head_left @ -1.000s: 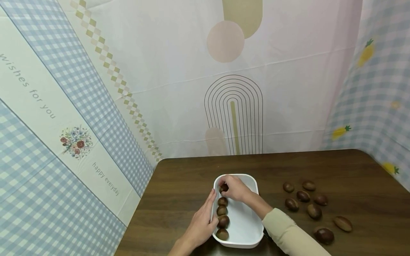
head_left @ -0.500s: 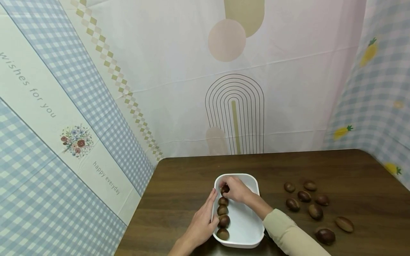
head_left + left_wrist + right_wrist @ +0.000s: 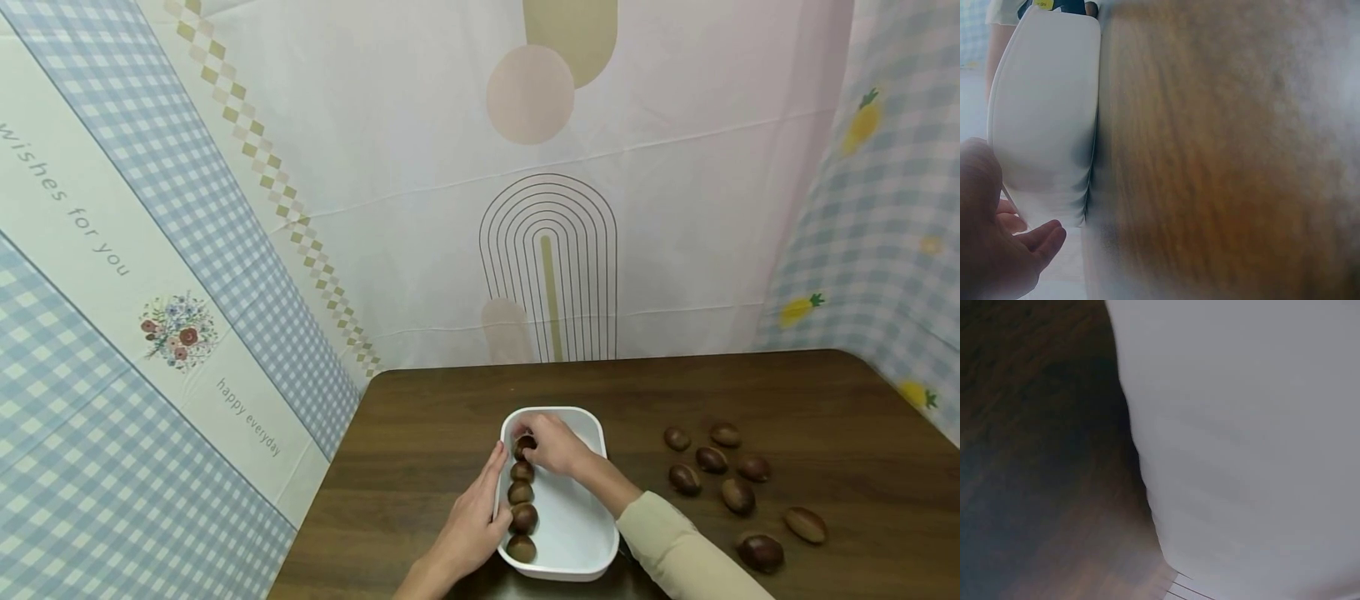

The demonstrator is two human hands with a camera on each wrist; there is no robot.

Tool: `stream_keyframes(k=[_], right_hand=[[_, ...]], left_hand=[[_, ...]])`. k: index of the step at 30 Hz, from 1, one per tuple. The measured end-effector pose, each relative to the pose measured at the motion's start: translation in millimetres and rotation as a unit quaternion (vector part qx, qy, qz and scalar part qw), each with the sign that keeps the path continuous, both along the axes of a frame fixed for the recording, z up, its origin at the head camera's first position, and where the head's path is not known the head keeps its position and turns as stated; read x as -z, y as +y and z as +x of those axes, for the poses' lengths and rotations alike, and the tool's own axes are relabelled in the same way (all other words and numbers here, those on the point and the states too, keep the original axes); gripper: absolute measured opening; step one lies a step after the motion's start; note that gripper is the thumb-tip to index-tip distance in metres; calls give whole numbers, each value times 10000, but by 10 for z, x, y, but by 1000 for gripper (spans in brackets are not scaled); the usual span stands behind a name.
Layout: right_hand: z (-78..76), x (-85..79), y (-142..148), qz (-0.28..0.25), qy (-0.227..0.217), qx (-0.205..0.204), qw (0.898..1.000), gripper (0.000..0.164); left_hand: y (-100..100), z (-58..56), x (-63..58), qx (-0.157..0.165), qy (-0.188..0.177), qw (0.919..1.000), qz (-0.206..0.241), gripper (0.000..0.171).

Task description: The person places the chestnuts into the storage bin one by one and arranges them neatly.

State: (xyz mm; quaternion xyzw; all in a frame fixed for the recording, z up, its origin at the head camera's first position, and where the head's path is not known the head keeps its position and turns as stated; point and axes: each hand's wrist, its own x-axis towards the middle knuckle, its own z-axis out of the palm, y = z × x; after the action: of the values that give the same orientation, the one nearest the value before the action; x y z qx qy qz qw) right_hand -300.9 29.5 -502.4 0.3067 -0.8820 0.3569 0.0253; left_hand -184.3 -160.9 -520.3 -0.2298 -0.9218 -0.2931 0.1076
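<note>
A white rectangular dish (image 3: 573, 500) stands on the dark wooden table. Along its left inner wall runs a row of brown chestnuts (image 3: 524, 518), close together. My right hand (image 3: 555, 442) reaches in at the far left corner and pinches the farthest chestnut (image 3: 522, 448) in the row. With the thumb over the rim and the fingers along the outer wall, my left hand (image 3: 472, 523) holds the dish's left side. In the left wrist view, this hand (image 3: 997, 231) is at the outside of the dish (image 3: 1047, 106). The right wrist view is filled largely by the dish wall (image 3: 1241, 437); the right hand is hidden there.
Several loose chestnuts (image 3: 737, 496) lie scattered on the table (image 3: 420, 433) to the right of the dish. One large dark chestnut (image 3: 760, 553) is nearest the front. Patterned cloths (image 3: 420, 250) hang behind and at both sides of the table.
Both hands keep their places at the dish. The right fingers shift slightly on the farthest chestnut, which shows a little more now.
</note>
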Motion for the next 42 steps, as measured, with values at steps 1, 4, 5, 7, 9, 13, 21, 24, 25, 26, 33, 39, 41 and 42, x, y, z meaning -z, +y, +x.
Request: stream_keyframes(k=[1,4,5,7,9,13,21,24,25,26,33,39,41,42], right_hand=[[6,-17,5,3,-93,81,9999,24],[34,-102,37,-95,-357,240,9990,25],[43,-135,53,-151,-403,264,9987,25],[60,-195,96,-280,-393,271,9985,26],[74,-250,150,-363,-266,246,9987,26],[85,-329,286,-381,72,382,9985,28],[65,-439,717,-513,476,824,9941,30],[54,-450,917,-461,522,1004,9925,30],[55,-450,983,-430,507,1063,9921,30],[58,-449,1050,-395,524,1107,9917,30],[134,-360,1483,-200,508,1403,9886,29],[216,-223,1746,-54,377,1598,9864,27],[245,-189,1808,-44,325,1602,9865,26],[264,-175,1832,-53,305,1597,9867,25]], left_hand=[[2,1,-1,-4,15,10000,-6,79],[6,2,-4,-11,22,10000,-5,78],[8,2,-6,-17,21,10000,-5,79],[11,2,-9,-20,12,10000,-7,79],[14,0,-8,-20,-12,10000,-9,79],[19,-2,-4,-43,-38,10000,-31,78],[39,0,2,-82,-63,9999,-17,76],[46,6,-8,-99,-37,9999,-22,74],[48,8,-12,-105,-41,9999,-27,74],[49,8,-14,-106,-56,9999,-27,74],[59,7,-25,-113,-215,9997,-11,77],[53,13,-25,-113,-199,9997,-22,79],[53,15,-24,-122,-176,9998,-28,78],[53,15,-24,-127,-177,9998,-23,78]])
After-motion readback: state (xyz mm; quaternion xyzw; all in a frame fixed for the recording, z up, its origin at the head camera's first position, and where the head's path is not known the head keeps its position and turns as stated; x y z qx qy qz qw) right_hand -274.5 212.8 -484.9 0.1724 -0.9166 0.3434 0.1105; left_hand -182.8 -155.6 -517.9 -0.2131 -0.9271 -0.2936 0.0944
